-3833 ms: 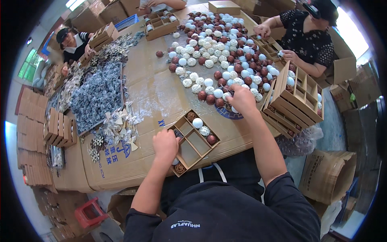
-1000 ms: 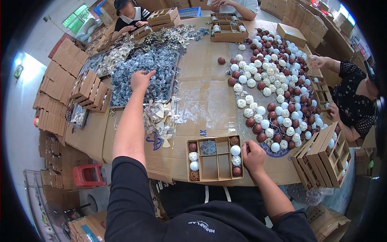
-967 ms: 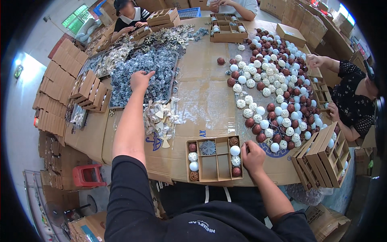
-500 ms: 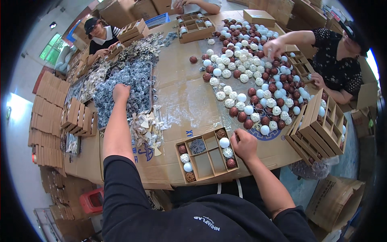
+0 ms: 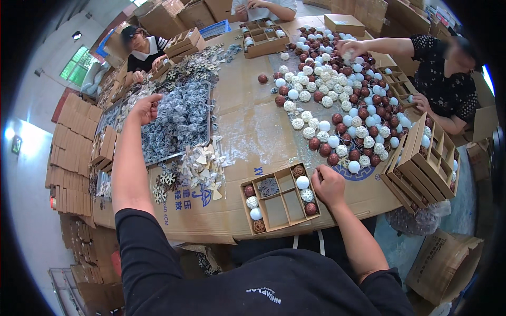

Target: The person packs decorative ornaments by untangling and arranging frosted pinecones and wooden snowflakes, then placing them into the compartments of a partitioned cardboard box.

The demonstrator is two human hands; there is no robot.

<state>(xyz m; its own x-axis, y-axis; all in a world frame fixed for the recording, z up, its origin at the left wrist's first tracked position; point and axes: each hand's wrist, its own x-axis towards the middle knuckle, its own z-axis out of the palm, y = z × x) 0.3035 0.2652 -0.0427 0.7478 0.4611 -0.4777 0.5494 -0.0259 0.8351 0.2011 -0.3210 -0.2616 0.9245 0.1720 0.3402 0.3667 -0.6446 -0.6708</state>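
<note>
Risk mostly at the two ends of a wide reach. Left hand [image 5: 145, 105], upper left of the frame, far out over the heap of grey glittery snowflakes [image 5: 179, 124], fingertips drawn together; impossible to tell whether pinched on a snowflake or on nothing. Right hand [image 5: 328, 185], lower centre, resting against the right-hand wall of the divided cardboard box [image 5: 279, 203], fingers bent inward, knuckles up; no telling whether closed on anything. Box in the lower centre, near the table's front edge, with balls down both side rows, a grey snowflake [image 5: 269, 186] in one middle cell, other middle cells bare.

Likely trouble, judged from this:
- Tangled snowflakes lifting in a clump and shedding across the brown cardboard cover [image 5: 253, 116].
- A sleeve dragging through the pale ornaments [image 5: 203, 168] heaped just left of the box, sweeping some toward the front edge.
- A lean on the box wall tipping or sliding it, with the white ball [image 5: 302, 182] and its neighbours rolling out.
- Loose red and white balls [image 5: 342, 105] at upper right, close beside the right hand, easy to nudge into a roll toward the stacked divided boxes [image 5: 421, 163] at the right.
</note>
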